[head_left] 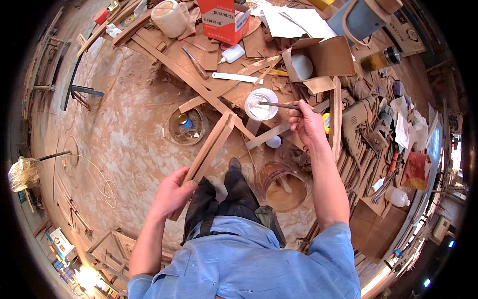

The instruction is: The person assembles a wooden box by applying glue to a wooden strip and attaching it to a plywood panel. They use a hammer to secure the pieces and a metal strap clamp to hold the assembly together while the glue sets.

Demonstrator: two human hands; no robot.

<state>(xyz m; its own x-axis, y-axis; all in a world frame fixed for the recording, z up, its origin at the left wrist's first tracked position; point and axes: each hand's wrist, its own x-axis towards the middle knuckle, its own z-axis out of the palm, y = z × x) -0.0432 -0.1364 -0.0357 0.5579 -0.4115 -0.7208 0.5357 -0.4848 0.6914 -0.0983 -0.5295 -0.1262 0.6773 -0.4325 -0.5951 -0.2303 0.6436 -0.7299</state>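
My left hand (pixel 172 193) is wrapped round the lower part of a long wooden piece (pixel 211 143) with a dark lengthwise groove. Its far end is up at the bench's wooden edge. In my right hand (pixel 307 124) is a thin dark stick (pixel 285 105), pinched near its end. The stick's tip reaches into a white plastic tub (pixel 261 115) holding white paste, perhaps glue. The tip itself is partly lost in the white. Left of the tub, a white flat strip (pixel 236 77) lies on the bench beside crossed wooden slats (pixel 244 82).
A chisel-like tool (pixel 195 63), a white bottle (pixel 232 53), a red box (pixel 219 22) and an open cardboard box (pixel 326 60) crowd the bench. Several tools lie to the right. On the floor are a round basin (pixel 186 134) with a blue can and a brown bucket (pixel 285 192).
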